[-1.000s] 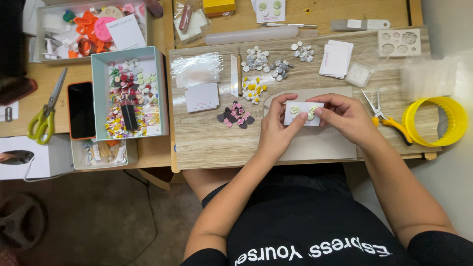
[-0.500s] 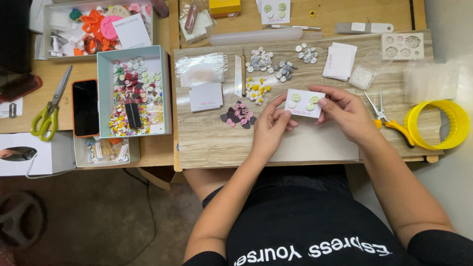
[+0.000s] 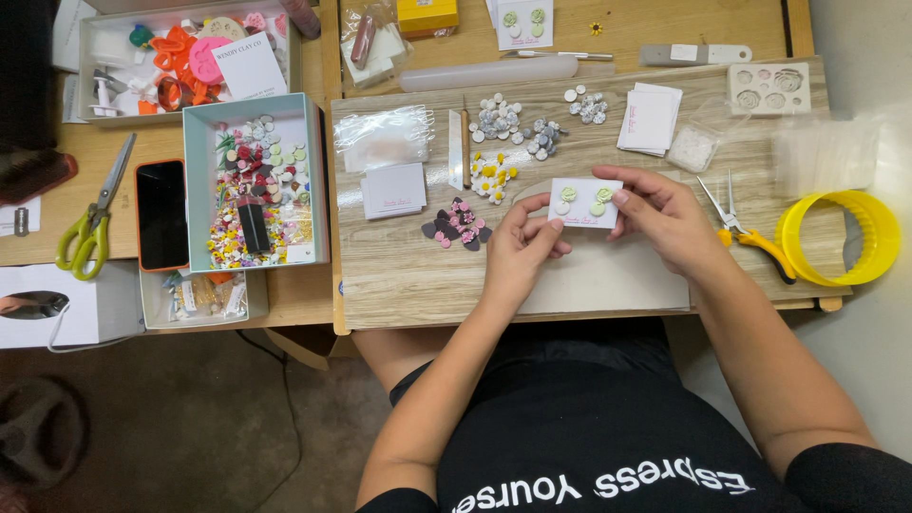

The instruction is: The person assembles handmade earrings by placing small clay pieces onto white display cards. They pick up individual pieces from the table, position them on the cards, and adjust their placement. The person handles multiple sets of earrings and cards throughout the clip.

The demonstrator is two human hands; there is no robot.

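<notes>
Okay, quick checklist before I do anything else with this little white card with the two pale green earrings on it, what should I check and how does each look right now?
1. Small white card gripped on both sides: ok, left hand at its lower left edge, right hand at its right edge.
2. Two pale green round earrings sit on the card: ok, side by side; whether their backs are fastened, cannot tell.
3. Card is level and facing up: ok.
4. Bare spot on the light wood-grain board to set it down: ok, in front of the hands.
5. Orange-handled pliers within reach: ok, just right of the right hand.
6. Pile of pink and dark heart pieces out of the way: ok, left of the left hand.
</notes>
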